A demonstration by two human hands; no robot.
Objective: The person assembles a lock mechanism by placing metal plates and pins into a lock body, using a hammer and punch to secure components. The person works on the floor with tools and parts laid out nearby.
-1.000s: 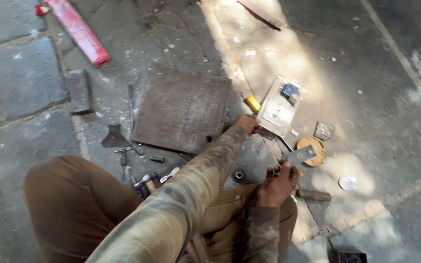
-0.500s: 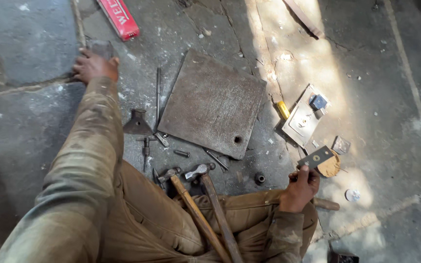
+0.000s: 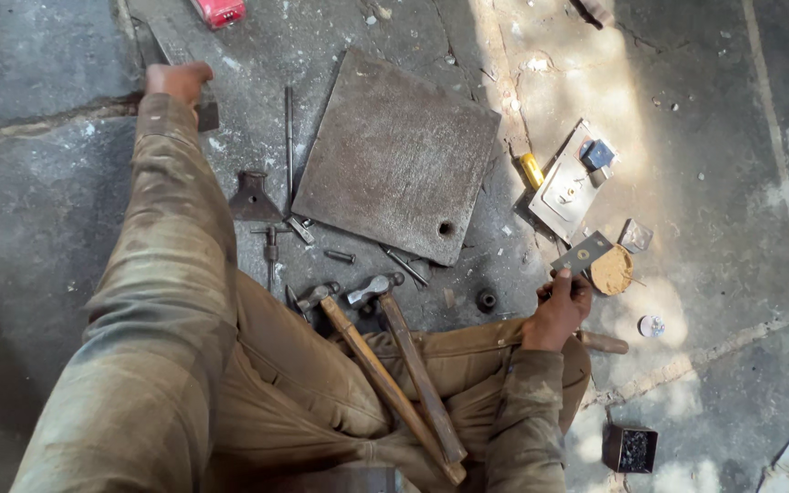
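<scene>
Left hand [image 3: 175, 80] reached far out, gripped a dark metal bar [image 3: 180, 59] on the floor; right hand [image 3: 559, 306] held up a small flat metal plate [image 3: 582, 253], two hammers [image 3: 385, 365] on the lap

Grey metal strip [image 3: 583, 252], rusty-brown plate [image 3: 397, 155] — red box [image 3: 218, 10]

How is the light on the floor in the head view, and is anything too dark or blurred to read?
Head view: a sunlit band runs down the right, washing out the flat tray and floor near the right hand with its small metal plate. The left side is shaded: the left hand and square steel plate stay readable. The near sleeve is soft.
</scene>
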